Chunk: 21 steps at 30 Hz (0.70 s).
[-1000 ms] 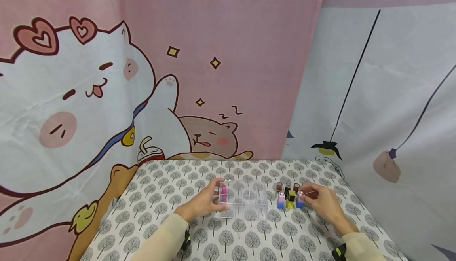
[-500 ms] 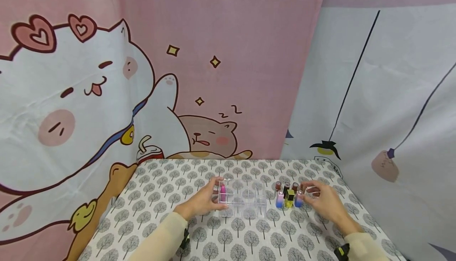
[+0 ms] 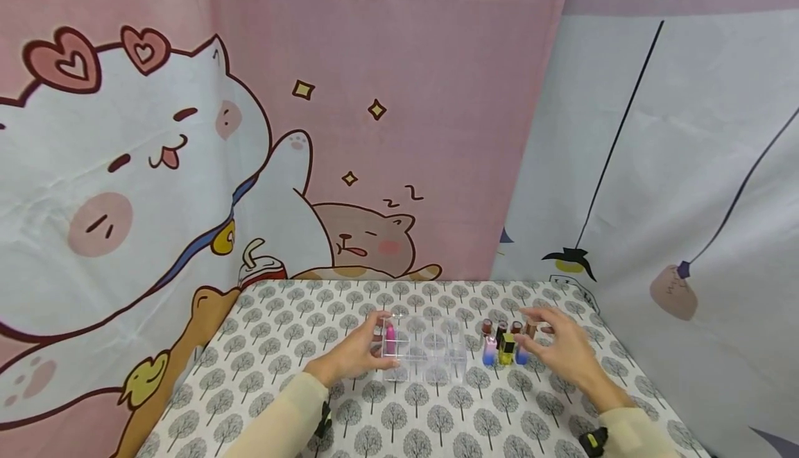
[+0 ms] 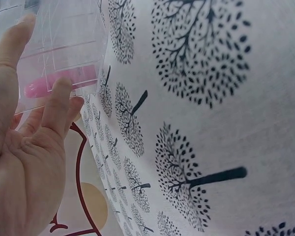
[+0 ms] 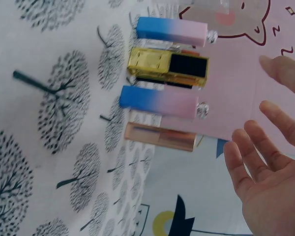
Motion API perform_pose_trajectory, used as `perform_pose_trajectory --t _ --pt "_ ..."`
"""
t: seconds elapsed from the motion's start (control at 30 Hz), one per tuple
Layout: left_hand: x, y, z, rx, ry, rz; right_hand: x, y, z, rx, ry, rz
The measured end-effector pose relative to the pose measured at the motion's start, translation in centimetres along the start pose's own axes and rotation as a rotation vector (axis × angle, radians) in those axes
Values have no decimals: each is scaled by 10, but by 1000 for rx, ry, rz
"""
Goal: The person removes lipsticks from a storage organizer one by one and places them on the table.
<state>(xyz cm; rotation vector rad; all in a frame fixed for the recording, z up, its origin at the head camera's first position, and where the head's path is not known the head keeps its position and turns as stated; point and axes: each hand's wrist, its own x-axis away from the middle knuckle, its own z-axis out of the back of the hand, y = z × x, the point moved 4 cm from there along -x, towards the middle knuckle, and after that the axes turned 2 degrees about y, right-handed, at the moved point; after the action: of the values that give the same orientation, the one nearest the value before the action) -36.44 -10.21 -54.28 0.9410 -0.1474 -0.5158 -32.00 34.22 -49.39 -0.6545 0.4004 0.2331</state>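
Observation:
My left hand grips the left end of a clear divided organizer, thumb in front and fingers behind. Inside its leftmost part, a pink tube stands upright; the left wrist view shows a finger over the clear wall in front of this pink tube. On the right, my right hand hovers beside a cluster of lipstick tubes, fingers spread and holding nothing. Closest to it are a blue-and-pink lipstick tube with a jewelled tip and a peach see-through tube. A gap separates the fingers from both in the right wrist view.
A yellow tube with a black top and another blue-and-pink tube stand in the front row. Several brown-topped tubes are behind. Tree-print cloth covers the table, backed by a cartoon curtain.
My right hand has risen slightly from the top of the right blue-and-pink tube, and its fingers have spread wider. My left hand keeps its grip on the organizer.

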Motion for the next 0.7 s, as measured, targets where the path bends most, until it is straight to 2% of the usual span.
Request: perform_pose_trajectory --t 0.17,0.37,0.7 --pt "-1 -1 0 -1 0 -7 -3 -15 -4 11 -22 37" --pt "-2 -1 0 -6 0 -8 -6 -33 -11 49 -18 122" --pt "-1 -1 0 2 -1 -20 -11 -52 -30 34 -36 199"
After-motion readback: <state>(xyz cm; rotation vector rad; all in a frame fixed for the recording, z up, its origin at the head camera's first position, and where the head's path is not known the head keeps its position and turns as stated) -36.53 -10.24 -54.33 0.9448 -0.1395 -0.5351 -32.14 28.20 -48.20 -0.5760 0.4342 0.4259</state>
